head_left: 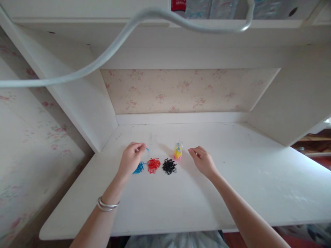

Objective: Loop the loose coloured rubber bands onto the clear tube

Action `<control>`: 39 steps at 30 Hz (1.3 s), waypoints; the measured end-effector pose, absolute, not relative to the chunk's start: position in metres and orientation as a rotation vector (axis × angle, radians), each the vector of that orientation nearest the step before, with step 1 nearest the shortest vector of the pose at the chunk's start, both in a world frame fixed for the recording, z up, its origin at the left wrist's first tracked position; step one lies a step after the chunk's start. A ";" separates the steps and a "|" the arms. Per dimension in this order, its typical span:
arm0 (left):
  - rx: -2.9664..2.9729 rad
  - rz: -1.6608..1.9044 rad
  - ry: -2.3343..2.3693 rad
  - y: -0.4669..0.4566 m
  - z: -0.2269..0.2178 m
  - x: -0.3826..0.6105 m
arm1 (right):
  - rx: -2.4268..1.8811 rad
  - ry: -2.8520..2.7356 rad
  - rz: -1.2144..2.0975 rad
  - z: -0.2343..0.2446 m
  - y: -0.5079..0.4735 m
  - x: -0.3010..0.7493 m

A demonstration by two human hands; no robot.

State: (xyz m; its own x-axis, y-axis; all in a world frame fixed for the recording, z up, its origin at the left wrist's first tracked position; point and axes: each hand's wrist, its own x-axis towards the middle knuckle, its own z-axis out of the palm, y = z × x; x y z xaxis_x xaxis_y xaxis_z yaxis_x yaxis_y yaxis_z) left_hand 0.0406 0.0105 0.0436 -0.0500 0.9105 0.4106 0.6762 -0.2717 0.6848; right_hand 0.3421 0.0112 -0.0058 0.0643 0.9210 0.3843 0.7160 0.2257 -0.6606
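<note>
**On the white desk: both hands at a row of tiny elastic bands**

On the top shelf, a red label (178,4) carries white print, too small to read. No other writing shows.

Left hand (131,159): palm down with the wrist slightly raised. Thumb and forefinger are pinched on a blue band (147,149), held just above the desk (232,179). Silver bangles (107,205) sit on that forearm.

Right hand (203,161): reaches in from the right, knuckles up and fingers curled, with thumb and forefinger tips close together. I can't tell whether anything is between them. It sits just right of a small clear bag (178,151) of yellow and pink bands, not touching it.

The row runs left to right: blue pile (139,168), partly under the left hand, then red pile (153,165), then black pile (169,166). The piles sit close together but separate. The bag lies just behind the black pile.

A white cable (103,58) loops overhead, and floral wallpaper (181,91) backs the desk.
</note>
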 end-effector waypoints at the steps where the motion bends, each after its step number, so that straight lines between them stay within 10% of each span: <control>1: 1.992 1.222 1.642 0.011 0.053 0.052 | -1.560 -1.691 0.367 -0.015 0.007 0.342; 39: 2.213 1.015 1.473 0.039 0.058 0.102 | -1.551 -1.721 0.496 -0.039 -0.011 0.337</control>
State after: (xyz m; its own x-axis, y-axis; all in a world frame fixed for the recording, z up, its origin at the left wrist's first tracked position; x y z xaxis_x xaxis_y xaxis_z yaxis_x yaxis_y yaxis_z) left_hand 0.1016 0.0391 0.0584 0.2269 0.8918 0.3915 0.6833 -0.4322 0.5885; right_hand 0.3368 -0.0113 -0.0387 0.0192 0.9622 0.2718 0.6702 0.1893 -0.7176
